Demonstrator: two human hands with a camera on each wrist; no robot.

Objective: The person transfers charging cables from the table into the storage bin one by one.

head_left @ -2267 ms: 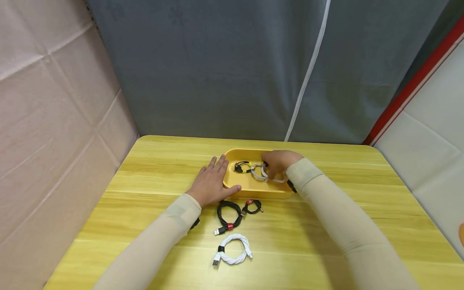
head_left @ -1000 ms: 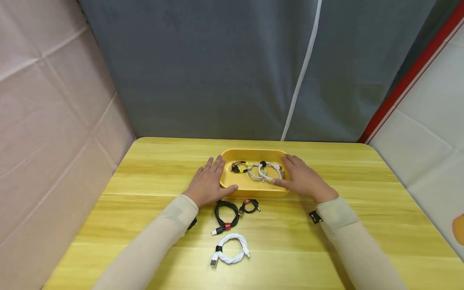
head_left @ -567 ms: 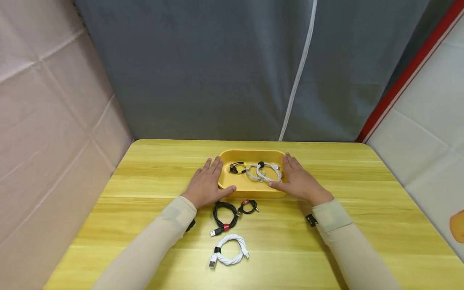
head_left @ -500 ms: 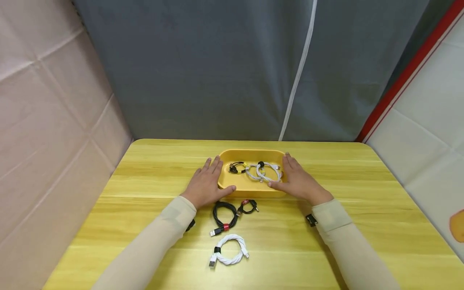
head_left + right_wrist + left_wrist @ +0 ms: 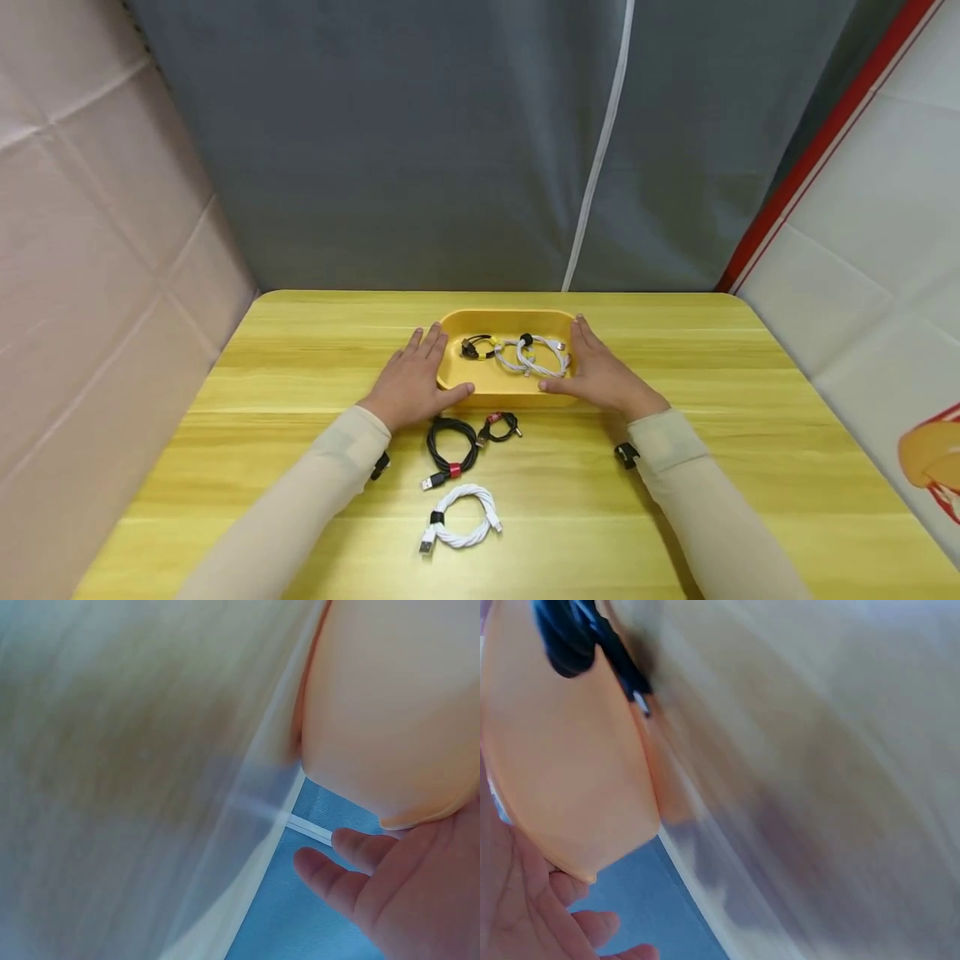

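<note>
Hands, left (image 5: 411,387) and right (image 5: 600,379), flat-fingered, press smooth oval yellow tray (image 5: 480,385) ends.

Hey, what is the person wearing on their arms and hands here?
Both arms wear snug beige long sleeves ending at the wrists. The left hand and right hand are bare, without gloves. A small black device sits under each wrist, at the cuffs.

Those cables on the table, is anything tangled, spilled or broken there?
Nothing stands out. Three coiled cables lie in the yellow tray, and the big black coil, small black coil and white coil lie tied in front. Left hand and right hand flank the tray.
</note>
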